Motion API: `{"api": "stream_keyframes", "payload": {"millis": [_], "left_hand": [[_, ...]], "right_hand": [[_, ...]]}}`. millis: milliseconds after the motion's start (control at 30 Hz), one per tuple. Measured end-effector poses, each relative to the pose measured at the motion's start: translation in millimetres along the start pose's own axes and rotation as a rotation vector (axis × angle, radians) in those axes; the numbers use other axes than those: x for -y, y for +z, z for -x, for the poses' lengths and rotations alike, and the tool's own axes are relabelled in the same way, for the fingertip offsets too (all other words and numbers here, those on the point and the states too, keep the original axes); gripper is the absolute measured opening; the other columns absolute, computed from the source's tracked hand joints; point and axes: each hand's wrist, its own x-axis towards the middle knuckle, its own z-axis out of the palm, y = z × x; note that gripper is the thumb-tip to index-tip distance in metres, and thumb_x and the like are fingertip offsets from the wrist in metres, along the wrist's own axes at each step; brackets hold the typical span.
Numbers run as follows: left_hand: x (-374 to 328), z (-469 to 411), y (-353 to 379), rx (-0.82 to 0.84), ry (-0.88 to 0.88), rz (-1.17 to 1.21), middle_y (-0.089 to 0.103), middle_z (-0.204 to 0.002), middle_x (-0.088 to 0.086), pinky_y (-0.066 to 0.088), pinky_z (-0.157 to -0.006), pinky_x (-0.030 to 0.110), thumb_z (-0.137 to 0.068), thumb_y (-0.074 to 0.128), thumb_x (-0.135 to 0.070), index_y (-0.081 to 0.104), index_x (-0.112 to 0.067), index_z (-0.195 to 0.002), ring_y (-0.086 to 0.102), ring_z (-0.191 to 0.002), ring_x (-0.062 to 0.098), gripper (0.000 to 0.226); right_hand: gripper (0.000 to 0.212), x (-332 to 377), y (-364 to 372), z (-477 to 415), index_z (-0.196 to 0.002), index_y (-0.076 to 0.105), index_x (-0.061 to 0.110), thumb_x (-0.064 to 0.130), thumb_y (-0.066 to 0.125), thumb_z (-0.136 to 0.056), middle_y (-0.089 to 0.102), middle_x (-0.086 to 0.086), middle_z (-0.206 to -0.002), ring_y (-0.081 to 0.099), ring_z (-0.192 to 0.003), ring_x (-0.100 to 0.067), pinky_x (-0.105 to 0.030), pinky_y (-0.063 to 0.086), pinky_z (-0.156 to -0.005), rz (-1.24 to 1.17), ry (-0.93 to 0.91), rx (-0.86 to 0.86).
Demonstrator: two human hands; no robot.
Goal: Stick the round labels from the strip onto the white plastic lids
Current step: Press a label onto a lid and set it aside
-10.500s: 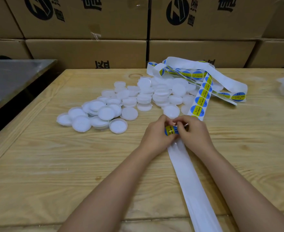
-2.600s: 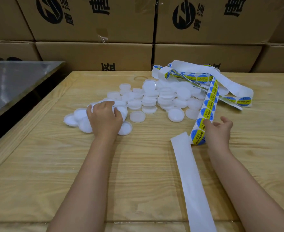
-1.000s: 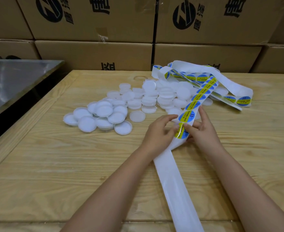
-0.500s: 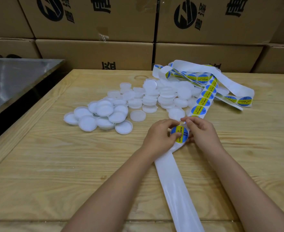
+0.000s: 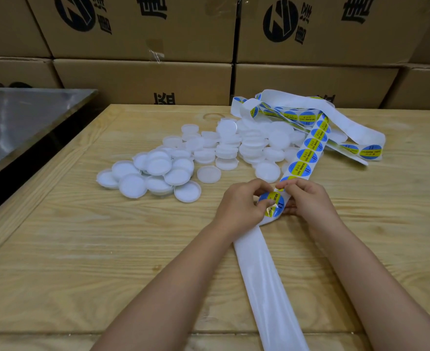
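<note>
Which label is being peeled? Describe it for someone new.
On the wooden table, follow the label strip down to the two hands. The label sits between left hand and right hand; unlike the flat ones above, its edge curls off the backing.

White lids (image 5: 158, 173) piled loose on the bench (image 5: 95, 262), several stacked. The strip (image 5: 317, 134) of blue-and-yellow round labels (image 5: 300, 168) runs down from a tangle at the back. One label (image 5: 272, 202) is half peeled, bare backing (image 5: 267, 287) trailing to the near edge.
</note>
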Motion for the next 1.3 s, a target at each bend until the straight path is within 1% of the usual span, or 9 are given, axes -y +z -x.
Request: {"api": "stream_keyframes", "payload": {"millis": [267, 367, 500, 633, 800, 1000, 1133, 1233, 1300], "left_hand": [[-5.5, -1.4, -4.2, -0.041, -0.019, 0.216, 0.068, -0.094, -0.005, 0.043, -0.082, 0.012, -0.077, 0.069, -0.003, 0.068, -0.016, -0.079, 0.06, -0.094, 0.002, 0.013], [-5.5, -5.2, -9.0, -0.076, -0.119, 0.383, 0.067, -0.082, -0.002, 0.048, -0.077, 0.024, -0.077, 0.07, 0.0, 0.066, -0.018, -0.073, 0.061, -0.079, 0.01, 0.019], [-3.6, -8.4, -17.9, -0.158, -0.262, 0.746, 0.067, -0.069, -0.009, 0.048, -0.066, 0.018, -0.081, 0.064, 0.005, 0.064, -0.016, -0.078, 0.061, -0.069, 0.004, 0.022], [-1.1, -10.0, -21.7, -0.202, -0.411, 0.957, 0.067, -0.078, -0.003, 0.047, -0.068, 0.023, -0.084, 0.061, 0.002, 0.064, -0.015, -0.085, 0.062, -0.075, 0.01, 0.017], [-3.2, -8.6, -16.6, -0.162, -0.437, 1.031, 0.069, -0.077, -0.002, 0.05, -0.069, 0.023, -0.084, 0.061, 0.002, 0.064, -0.014, -0.087, 0.064, -0.071, 0.009, 0.017], [-3.2, -6.5, -13.6, -0.102, -0.368, 0.879, 0.07, -0.078, 0.0, 0.053, -0.072, 0.025, -0.086, 0.061, 0.001, 0.065, -0.014, -0.091, 0.065, -0.07, 0.01, 0.016], [-1.9, -4.7, -6.0, -0.177, -0.242, 0.416, 0.068, -0.102, -0.002, 0.052, -0.078, 0.03, -0.095, 0.048, -0.009, 0.062, -0.015, -0.118, 0.064, -0.08, 0.005, 0.028], [5.1, -5.8, -5.7, -0.17, -0.161, 0.034, 0.055, -0.129, 0.004, 0.043, -0.091, 0.032, -0.096, 0.04, -0.008, 0.034, -0.012, -0.144, 0.056, -0.108, 0.021, 0.048], [15.3, -8.4, -11.0, -0.15, -0.125, -0.317, 0.043, -0.141, 0.012, 0.031, -0.1, 0.032, -0.089, 0.042, -0.001, 0.035, -0.007, -0.142, 0.042, -0.122, 0.03, 0.054]], "right_hand": [[0.022, 1.1, -0.4, 0.4, -0.081, 0.066, 0.01, 0.002, 0.047, -0.089, 0.068, -0.003, -0.065, 0.063, -0.049, -0.013, -0.022, 0.05, -0.043, 0.003, 0.04, -0.024], [0.017, -1.4, -1.1, -1.0, -0.077, 0.063, 0.014, 0.005, 0.053, -0.086, 0.065, -0.003, -0.057, 0.054, -0.039, -0.013, -0.021, 0.043, -0.038, 0.146, 0.012, -0.045], [0.014, -2.3, -4.4, -1.6, -0.082, 0.065, 0.017, 0.007, 0.055, -0.08, 0.056, 0.002, -0.043, 0.048, -0.034, -0.011, -0.02, 0.038, -0.039, 0.355, 0.009, -0.067], [0.016, -0.4, -8.5, 3.5, -0.097, 0.068, 0.028, 0.026, 0.064, -0.082, 0.054, 0.004, -0.059, 0.058, -0.067, -0.018, -0.026, 0.04, -0.057, 0.794, -0.2, -0.189], [0.012, 7.5, 2.1, 5.6, -0.096, 0.072, 0.026, 0.025, 0.066, -0.086, 0.06, 0.007, -0.069, 0.051, -0.065, 0.001, -0.012, 0.041, -0.062, 0.175, -0.234, -0.026], [0.013, 0.3, 11.9, 4.2, -0.071, 0.067, 0.023, 0.02, 0.069, -0.084, 0.052, 0.021, -0.048, 0.045, -0.047, 0.006, -0.005, 0.035, -0.05, -0.013, -0.14, -0.086], [0.015, -3.3, 13.6, 1.0, -0.069, 0.066, 0.024, 0.022, 0.069, -0.084, 0.055, 0.022, -0.049, 0.046, -0.048, 0.006, -0.007, 0.037, -0.051, 0.013, -0.153, -0.173], [0.015, -4.2, 12.0, 0.5, -0.069, 0.066, 0.024, 0.023, 0.068, -0.085, 0.051, 0.021, -0.046, 0.045, -0.047, 0.003, -0.015, 0.038, -0.055, 0.014, -0.148, -0.219], [0.016, -4.0, 9.6, -0.3, -0.069, 0.066, 0.024, 0.024, 0.068, -0.085, 0.05, 0.02, -0.046, 0.044, -0.048, 0.001, -0.021, 0.04, -0.059, -0.004, -0.14, -0.24]]}}
